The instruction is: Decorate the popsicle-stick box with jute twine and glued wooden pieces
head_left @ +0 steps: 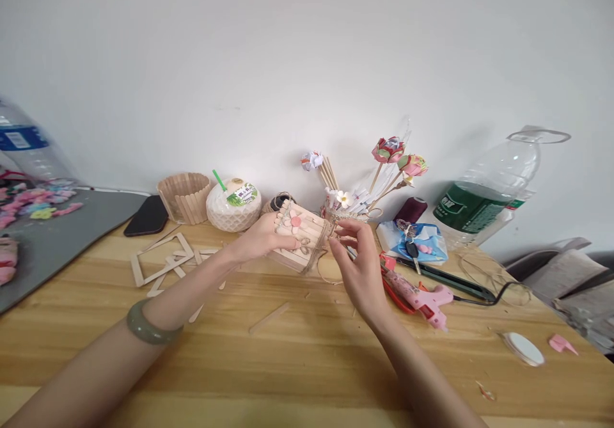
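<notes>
My left hand (271, 236) grips a small craft-stick cup (307, 228) tilted on its side, the thumb pressed on its near wall. A pink flower and a small twine bow decorate that wall. Brown twine (317, 249) wraps around the cup near its right end, and a loose loop hangs below. At that end my right hand (357, 261) has its fingers curled and pinched close to the twine; the fingertips partly hide what they hold. Behind the cup, a dark spool (281, 201) is partly covered.
Craft-stick frames (163, 265), a round stick holder (185, 199), a phone (146, 215) and a coconut with a green straw (233, 207) stand left. Paper flowers in a pot (343, 210) stand behind. Right are a pink glue gun (422, 297) with its cord, keys (412, 249) and a large bottle (484, 191).
</notes>
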{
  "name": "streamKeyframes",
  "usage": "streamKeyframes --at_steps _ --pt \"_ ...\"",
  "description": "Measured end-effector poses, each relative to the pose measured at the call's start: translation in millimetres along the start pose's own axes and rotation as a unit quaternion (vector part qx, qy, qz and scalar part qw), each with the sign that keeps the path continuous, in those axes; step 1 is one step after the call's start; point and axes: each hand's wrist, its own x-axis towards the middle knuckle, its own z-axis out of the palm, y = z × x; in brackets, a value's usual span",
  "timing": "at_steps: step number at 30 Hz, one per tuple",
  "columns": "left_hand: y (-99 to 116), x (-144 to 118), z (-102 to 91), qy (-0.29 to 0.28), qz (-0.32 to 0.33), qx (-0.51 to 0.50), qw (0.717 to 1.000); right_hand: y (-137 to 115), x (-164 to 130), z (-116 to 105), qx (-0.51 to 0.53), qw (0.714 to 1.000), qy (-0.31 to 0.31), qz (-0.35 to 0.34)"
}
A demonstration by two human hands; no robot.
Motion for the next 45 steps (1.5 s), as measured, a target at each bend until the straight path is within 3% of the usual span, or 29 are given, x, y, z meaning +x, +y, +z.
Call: streamKeyframes --at_steps 3,6,9,13,19,24,30,34,37,41,45 --pt "-2 1 -2.6 0.023 0.008 0.009 1.0 7 2 3 0.073 0.991 -0.037 0.107" --pt "-4 1 -4.3 0.055 0.023 0.039 0.998 9 3 3 0.116 0.975 -0.108 0.153" --pt "-5 2 -5.6 0.097 0.035 0.072 0.992 6 5 2 0.101 0.968 -0.166 0.158" --pt "-3 3 -6.3 0.119 0.044 0.074 0.989 -3 6 -2 0.079 0.967 -0.188 0.154" --pt "-5 5 -7.7 0.13 0.038 0.099 0.986 -11 4 -12 0.209 0.944 -0.208 0.145" --pt "-6 6 -7.1 0.12 0.028 0.102 0.987 -11 5 -17 0.256 0.946 -0.188 0.067" --pt "-4 5 0.4 0.086 0.016 0.077 0.993 -18 2 -11 0.201 0.955 -0.217 0.003" --pt "-3 4 1.7 0.083 0.005 0.045 0.995 -13 1 -7 0.095 0.988 -0.114 -0.041" --pt "-3 3 0.1 0.089 -0.001 0.033 0.995 -6 2 -9 0.02 0.994 -0.066 -0.08" --pt "-3 2 -1.8 0.082 0.011 -0.008 0.997 2 4 -10 -0.076 0.976 -0.117 -0.168" --pt "-3 1 -3.6 0.086 -0.001 -0.03 0.996 5 4 -12 -0.087 0.968 -0.154 -0.18"
